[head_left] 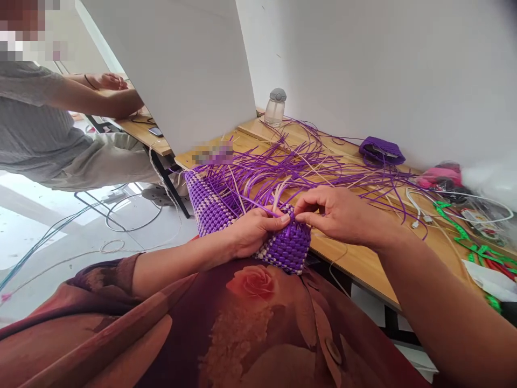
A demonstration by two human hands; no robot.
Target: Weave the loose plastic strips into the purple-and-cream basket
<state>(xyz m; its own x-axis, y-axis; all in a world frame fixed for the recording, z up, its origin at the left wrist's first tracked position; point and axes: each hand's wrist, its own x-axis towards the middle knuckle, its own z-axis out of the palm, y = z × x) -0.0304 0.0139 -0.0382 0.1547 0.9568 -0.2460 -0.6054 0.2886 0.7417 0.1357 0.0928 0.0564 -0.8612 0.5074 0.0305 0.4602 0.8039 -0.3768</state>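
A woven basket (288, 249) in purple and cream plastic strips lies on its side between my body and the table edge. Many loose purple and cream strips (278, 167) fan out from its rim over the table. My left hand (258, 229) is closed on the basket's near edge, thumb on top, with a purple strip running under the thumb. Right beside it, my right hand (323, 213) pinches at the same corner with thumb and forefinger; a strip end seems to be between them, though the fingertips partly hide it.
A clear bottle with a grey lid (275, 108) stands at the back of the wooden table (363, 258). A small purple woven piece (382, 151), a white cable (416, 210) and a green tape measure (456, 226) lie right. Another person (36, 118) sits left, beyond a grey partition (181, 70).
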